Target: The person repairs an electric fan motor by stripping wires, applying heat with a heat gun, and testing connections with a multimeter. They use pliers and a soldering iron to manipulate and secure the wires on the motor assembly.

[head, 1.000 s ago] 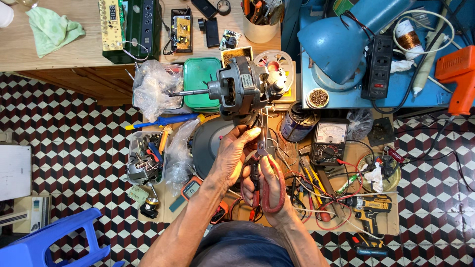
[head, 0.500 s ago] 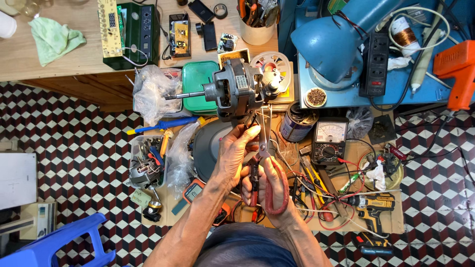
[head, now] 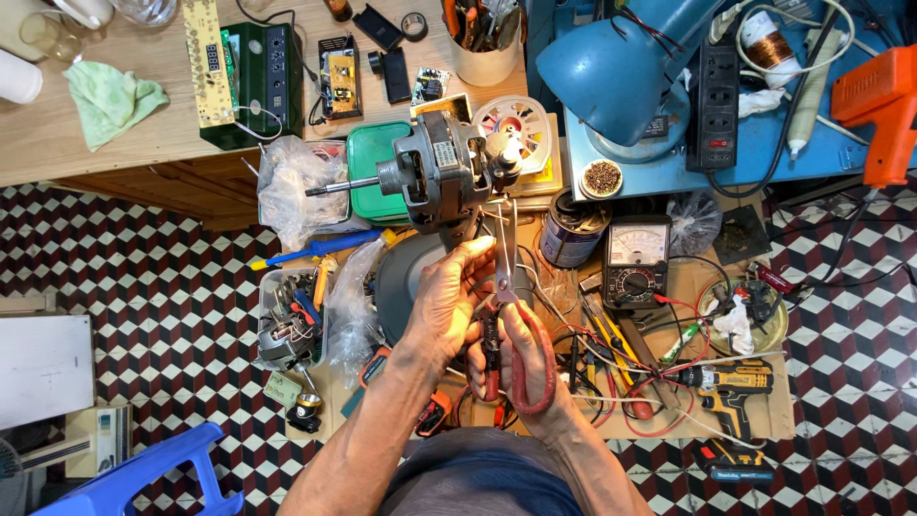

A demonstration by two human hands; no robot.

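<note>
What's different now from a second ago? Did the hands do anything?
Very little. The left hand shifted slightly, its fingers staying by the wires under the motor. The right hand kept its grip on the red-handled pliers, pointing at the motor. The clutter around didn't move.

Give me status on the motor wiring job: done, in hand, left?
Done: the grey motor is out on the bench, shaft bare, leads exposed. In hand: right hand has a grip on the red-handled pliers, tips up at the leads; left hand steadies the wires. Left: the multimeter lies unused beside them; motor not housed.
</note>
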